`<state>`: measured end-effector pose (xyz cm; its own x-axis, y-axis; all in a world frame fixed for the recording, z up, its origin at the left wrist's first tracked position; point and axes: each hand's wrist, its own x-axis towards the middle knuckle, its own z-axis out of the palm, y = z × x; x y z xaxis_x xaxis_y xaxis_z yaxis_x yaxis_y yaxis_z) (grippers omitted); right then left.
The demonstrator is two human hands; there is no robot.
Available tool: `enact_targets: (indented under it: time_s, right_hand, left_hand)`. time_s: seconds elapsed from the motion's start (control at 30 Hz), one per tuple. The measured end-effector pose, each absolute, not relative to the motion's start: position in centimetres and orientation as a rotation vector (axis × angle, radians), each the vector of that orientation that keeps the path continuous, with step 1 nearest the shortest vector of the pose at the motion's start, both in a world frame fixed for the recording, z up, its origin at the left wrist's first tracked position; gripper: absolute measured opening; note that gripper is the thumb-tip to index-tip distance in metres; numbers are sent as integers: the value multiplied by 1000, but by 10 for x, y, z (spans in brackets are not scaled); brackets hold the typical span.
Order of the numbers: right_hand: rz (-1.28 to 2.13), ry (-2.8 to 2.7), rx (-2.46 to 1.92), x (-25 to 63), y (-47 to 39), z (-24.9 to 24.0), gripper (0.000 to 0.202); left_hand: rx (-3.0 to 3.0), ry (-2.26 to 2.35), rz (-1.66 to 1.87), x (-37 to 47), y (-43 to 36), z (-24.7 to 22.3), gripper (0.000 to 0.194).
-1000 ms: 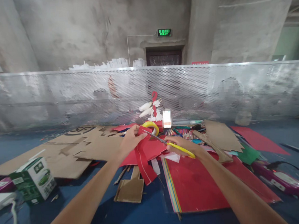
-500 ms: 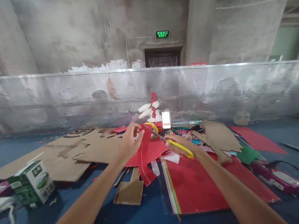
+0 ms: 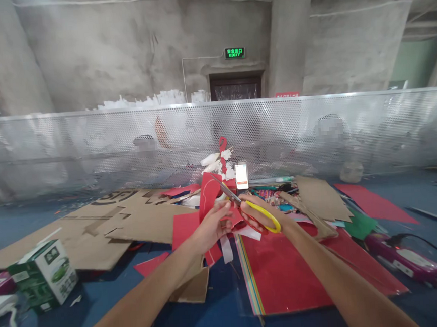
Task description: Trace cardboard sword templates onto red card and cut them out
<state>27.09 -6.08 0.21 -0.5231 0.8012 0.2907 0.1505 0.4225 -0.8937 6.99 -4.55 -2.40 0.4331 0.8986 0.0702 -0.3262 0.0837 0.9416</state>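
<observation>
My right hand [image 3: 255, 212] is closed round scissors [image 3: 270, 221] with a yellow and red handle. Their blades point up and left, at the right edge of a red paper strip [image 3: 207, 189]. A pale curved line is drawn along this strip, which stands upright over my left hand [image 3: 216, 223] and comes out again below it. The left fingers are curled at the strip, partly hiding it. Beneath the hands lies a sheet of red paper [image 3: 183, 226], with white paper scraps [image 3: 227, 248] beside it. Whether the blades are biting into the strip is hard to make out.
Flat cardboard [image 3: 147, 222] spreads left, near a green and white box [image 3: 47, 275]. A striped-edge red packet [image 3: 288, 279] lies in front. Behind stand white flowers [image 3: 218, 162] and a lit phone [image 3: 241, 176]. A purple power strip [image 3: 403, 260] and a cutter [image 3: 434, 217] lie right.
My left hand has moved right and down, nearer the scissors. The red strip's top now stands higher and hides the yellow ring behind. A red scrap shows at left, below the cardboard.
</observation>
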Motion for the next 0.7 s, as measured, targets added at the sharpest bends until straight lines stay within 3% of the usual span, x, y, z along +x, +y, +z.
enact_targets:
  time_s: [0.17, 0.4, 0.6, 0.7]
  right_hand:
    - [1095, -1927, -790, 269, -62, 1, 44]
    - [1055, -1992, -788, 263, -63, 0, 47]
    - [1092, -1979, -879, 264, -56, -5, 51]
    - [1067, -1963, -908, 266, -57, -6, 52]
  left_hand:
    - [1096, 561, 1245, 70, -39, -24, 67]
    - [1162, 615, 1530, 68, -37, -18, 38]
    - [1115, 779, 1577, 63, -30, -20, 36]
    - [995, 861, 1583, 57, -19, -27, 51]
